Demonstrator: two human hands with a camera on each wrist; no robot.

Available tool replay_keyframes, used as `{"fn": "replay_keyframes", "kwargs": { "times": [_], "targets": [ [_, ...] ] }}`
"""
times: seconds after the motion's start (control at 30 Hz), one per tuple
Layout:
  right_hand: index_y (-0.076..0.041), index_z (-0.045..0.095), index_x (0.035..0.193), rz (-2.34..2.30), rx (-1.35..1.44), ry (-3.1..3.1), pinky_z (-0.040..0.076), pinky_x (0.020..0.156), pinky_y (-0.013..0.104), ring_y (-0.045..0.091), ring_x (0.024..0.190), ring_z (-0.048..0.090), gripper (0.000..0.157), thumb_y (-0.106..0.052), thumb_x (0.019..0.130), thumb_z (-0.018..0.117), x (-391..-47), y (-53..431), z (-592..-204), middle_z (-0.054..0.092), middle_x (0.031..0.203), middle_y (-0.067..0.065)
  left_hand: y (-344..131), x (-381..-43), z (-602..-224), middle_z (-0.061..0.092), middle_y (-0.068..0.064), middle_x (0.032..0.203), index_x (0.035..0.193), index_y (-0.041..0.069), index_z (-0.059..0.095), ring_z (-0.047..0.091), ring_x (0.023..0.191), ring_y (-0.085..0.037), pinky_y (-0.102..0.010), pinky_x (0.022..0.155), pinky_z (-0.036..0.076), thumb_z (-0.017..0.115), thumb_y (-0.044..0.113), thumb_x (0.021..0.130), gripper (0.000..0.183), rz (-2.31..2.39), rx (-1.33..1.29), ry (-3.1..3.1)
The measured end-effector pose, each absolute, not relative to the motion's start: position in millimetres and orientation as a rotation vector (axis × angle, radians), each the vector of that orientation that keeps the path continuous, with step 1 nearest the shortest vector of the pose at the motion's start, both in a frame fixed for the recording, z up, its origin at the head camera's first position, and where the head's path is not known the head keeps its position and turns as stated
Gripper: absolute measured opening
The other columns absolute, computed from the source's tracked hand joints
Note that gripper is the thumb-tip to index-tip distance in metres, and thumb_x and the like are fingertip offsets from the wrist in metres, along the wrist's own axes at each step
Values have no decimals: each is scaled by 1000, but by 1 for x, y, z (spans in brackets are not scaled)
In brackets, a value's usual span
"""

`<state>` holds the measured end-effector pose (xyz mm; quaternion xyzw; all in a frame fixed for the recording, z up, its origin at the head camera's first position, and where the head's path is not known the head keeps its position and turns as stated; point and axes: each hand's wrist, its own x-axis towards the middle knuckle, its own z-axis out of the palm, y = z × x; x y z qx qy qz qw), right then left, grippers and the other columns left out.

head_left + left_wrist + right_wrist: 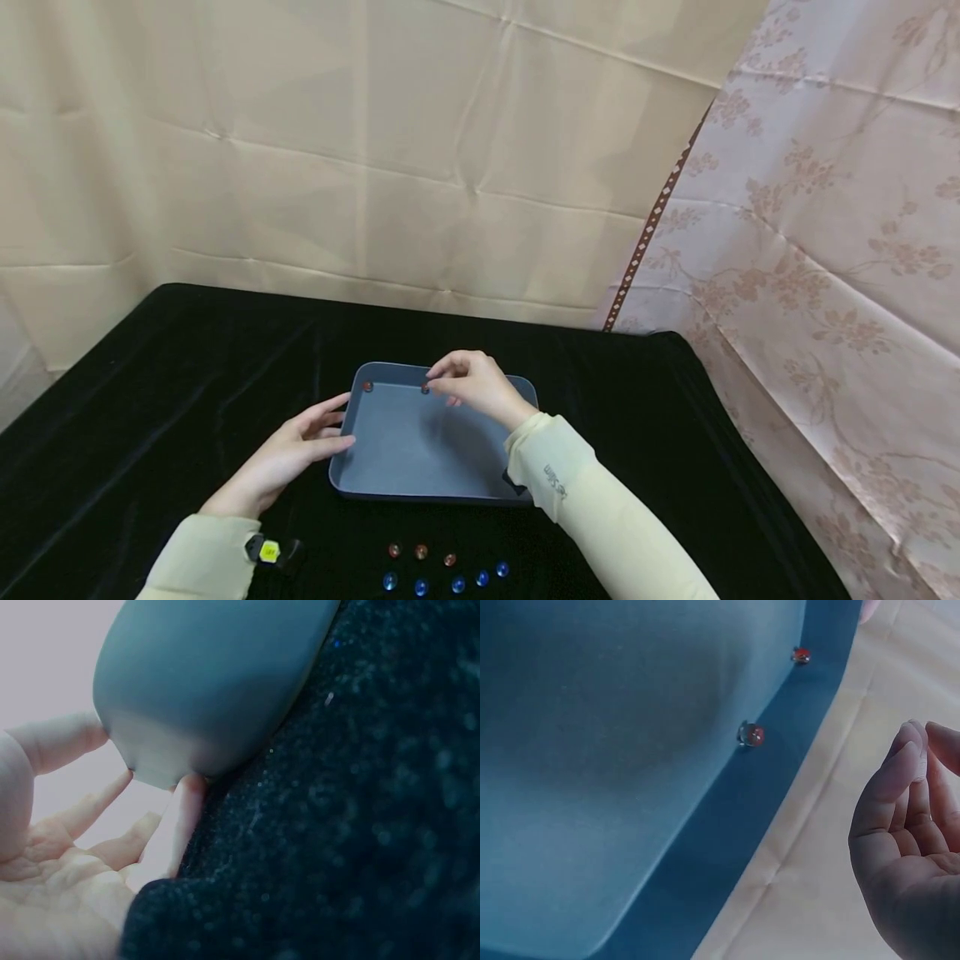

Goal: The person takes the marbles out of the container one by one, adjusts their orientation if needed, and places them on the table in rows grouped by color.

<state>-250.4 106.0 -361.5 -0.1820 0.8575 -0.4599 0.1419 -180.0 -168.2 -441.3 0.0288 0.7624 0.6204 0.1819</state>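
A shallow blue-grey tray (427, 442) lies on the black-covered table. Inside it, near the far wall, are two clear marbles with red in them, one at the far left corner (367, 387) and one farther right (751, 735). My right hand (476, 385) is over the far side of the tray, thumb and fingertips close together beside the second marble; in the right wrist view nothing shows between them. At the tray's left end, my left hand (300, 446) touches the wall and rim with thumb and extended fingers, also seen against the tray's outer wall (202, 682).
In front of the tray three reddish marbles (422, 552) lie in a row, with several blue marbles (457, 585) in a row nearer me. Black cloth (187, 400) covers the table. Behind it hangs a beige curtain (322, 167), and a flowered curtain (817, 250) hangs on the right.
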Motion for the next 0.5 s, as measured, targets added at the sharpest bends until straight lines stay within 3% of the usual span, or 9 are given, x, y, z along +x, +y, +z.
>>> {"fn": "replay_keyframes", "kwargs": {
  "times": [0.2, 0.5],
  "targets": [
    [-6, 71, 105, -1327, -502, 2450, 59, 70, 32, 42, 84, 66, 15, -15, 93, 67, -255, 103, -369, 71, 100, 24, -168, -181, -441, 36, -28, 152, 158, 12, 21, 53, 128, -35, -57, 106, 44, 60, 28, 98, 74, 1750, 83, 2153],
    [-3, 71, 108, -1331, -467, 2443, 59, 68, 32, 17, 68, 65, 19, -14, 93, 66, -262, 98, -380, 72, 93, 16, -168, -182, -441, 36, -28, 152, 158, 12, 21, 53, 129, -35, -58, 106, 43, 60, 27, 98, 73, 1743, 85, 2161]
  ]
}}
